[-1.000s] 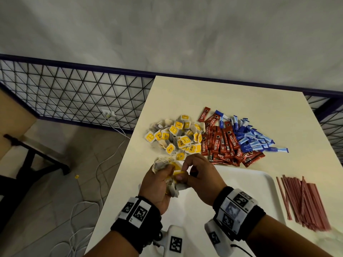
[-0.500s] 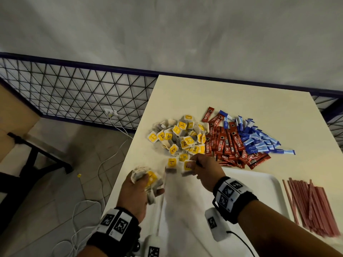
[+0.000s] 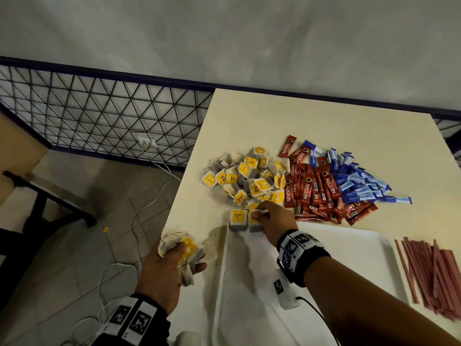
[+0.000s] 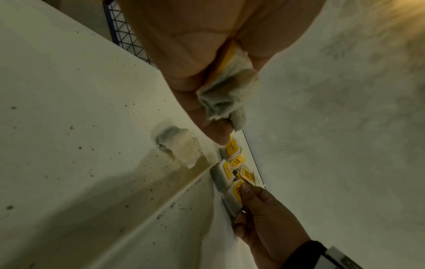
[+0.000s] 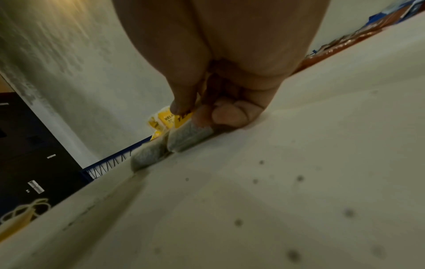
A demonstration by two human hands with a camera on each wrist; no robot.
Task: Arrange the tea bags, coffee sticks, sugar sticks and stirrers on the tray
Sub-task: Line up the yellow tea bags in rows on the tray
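Note:
A white tray lies on the cream table. At its far left corner two tea bags stand side by side against the rim: one free, the other tea bag pinched at its yellow tag by my right hand. My left hand grips a bunch of tea bags left of the tray, over the table's edge. Beyond lie the tea bag pile, red coffee sticks, blue sugar sticks and red stirrers at the right.
The table's left edge drops to a tiled floor with white cables. A dark metal mesh railing runs behind the table under a grey wall.
The hands have parted: the left drew back to the left with the bunch, the right carried one tea bag forward and set it beside the first at the tray's corner.

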